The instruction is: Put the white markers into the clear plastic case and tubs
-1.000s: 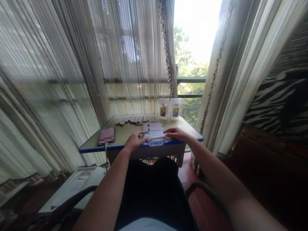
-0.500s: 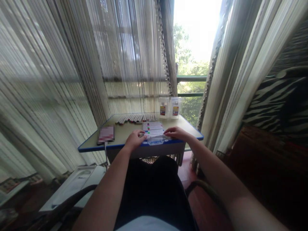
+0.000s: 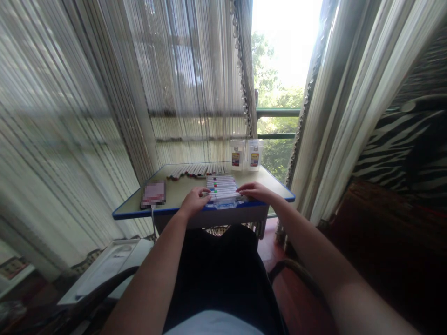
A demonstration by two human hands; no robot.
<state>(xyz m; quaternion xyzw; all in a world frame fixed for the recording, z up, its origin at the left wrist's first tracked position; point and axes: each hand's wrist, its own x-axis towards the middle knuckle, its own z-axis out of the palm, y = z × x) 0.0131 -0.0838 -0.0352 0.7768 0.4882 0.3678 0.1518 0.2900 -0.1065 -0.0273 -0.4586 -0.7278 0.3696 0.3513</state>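
At the near edge of the desk [image 3: 174, 199], left hand [image 3: 194, 201] and right hand [image 3: 256, 191] are half-curling beside the white markers [image 3: 226, 184]; whether gripping, I cannot tell. Uneven pressing could be scattering them.

Pale tabletop [image 3: 173, 196], blue rim. Far side: loose markers [image 3: 197, 170] in slanting row, dark and red caps nearest. Right of them, two clear containers [image 3: 236, 159] standing upright, labelled. Near edge, middle: clear plastic case [image 3: 226, 204], white pens [image 3: 225, 184] lined up. Left: flat device [image 3: 153, 193], blurred.
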